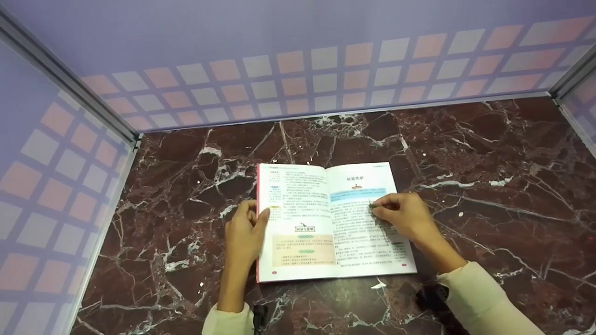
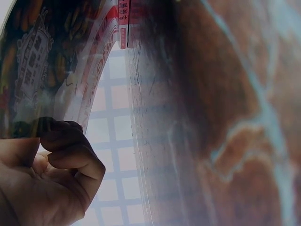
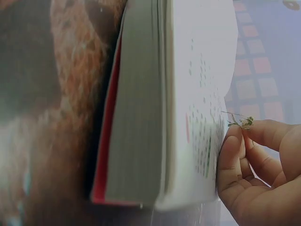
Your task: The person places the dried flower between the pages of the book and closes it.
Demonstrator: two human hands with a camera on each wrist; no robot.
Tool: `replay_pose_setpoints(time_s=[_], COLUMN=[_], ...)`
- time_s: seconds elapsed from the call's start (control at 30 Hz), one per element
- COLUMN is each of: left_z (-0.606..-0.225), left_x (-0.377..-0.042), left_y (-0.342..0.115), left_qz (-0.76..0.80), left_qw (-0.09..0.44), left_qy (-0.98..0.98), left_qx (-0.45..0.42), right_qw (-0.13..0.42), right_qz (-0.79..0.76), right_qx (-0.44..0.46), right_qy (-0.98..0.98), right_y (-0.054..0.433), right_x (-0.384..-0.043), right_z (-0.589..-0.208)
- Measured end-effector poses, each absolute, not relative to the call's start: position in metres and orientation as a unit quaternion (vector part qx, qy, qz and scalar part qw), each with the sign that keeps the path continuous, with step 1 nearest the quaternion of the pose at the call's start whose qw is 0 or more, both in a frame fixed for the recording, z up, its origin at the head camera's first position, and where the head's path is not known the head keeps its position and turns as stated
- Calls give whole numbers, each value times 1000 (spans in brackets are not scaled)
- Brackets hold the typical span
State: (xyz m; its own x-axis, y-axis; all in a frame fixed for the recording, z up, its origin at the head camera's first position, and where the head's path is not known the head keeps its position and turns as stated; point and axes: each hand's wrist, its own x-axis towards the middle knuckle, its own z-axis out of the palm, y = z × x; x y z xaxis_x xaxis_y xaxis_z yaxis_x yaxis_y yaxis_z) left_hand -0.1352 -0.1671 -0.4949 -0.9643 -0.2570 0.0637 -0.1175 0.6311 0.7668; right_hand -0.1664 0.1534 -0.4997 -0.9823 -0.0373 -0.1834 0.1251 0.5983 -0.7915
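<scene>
An open book [image 1: 302, 204] with printed pages lies on the dark marble tabletop. At its left edge my left hand [image 1: 247, 230] grips the cover and pages, the thumb on the page side and the fingers curled against the cover [image 2: 33, 61]. Over the right page my right hand [image 1: 407, 216] pinches a small sprig of a plant [image 3: 242, 121] between thumb and forefinger. Thin stems and tiny green leaves of the sprig stick out past the fingertips. In the right wrist view, the thick page block [image 3: 136, 117] and red cover edge stand beside that hand.
Lilac panels with pink and white squares [image 1: 291, 86] wall in the back and both sides of the marble tabletop [image 1: 186, 186]. Small pale flecks [image 1: 461, 214] are scattered on the stone. A dark object [image 1: 433, 297] sits by the right sleeve.
</scene>
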Motion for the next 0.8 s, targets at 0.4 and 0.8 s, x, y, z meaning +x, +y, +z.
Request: replay_pose_setpoints(time_s=[0.4,0.8], left_z=[-493,-493], left_x=[-135,-135], left_y=[-167,-167], left_qz=[-411,-413], left_qw=[70,75], left_qy=[-903,-901], left_qx=[103,105], right_qw=[93,98], right_qz=[-447,-435], right_qx=[8,15], right_qy=[890,895], right_y=[143,137], right_x=[-166,-166], right_z=[-502,-503])
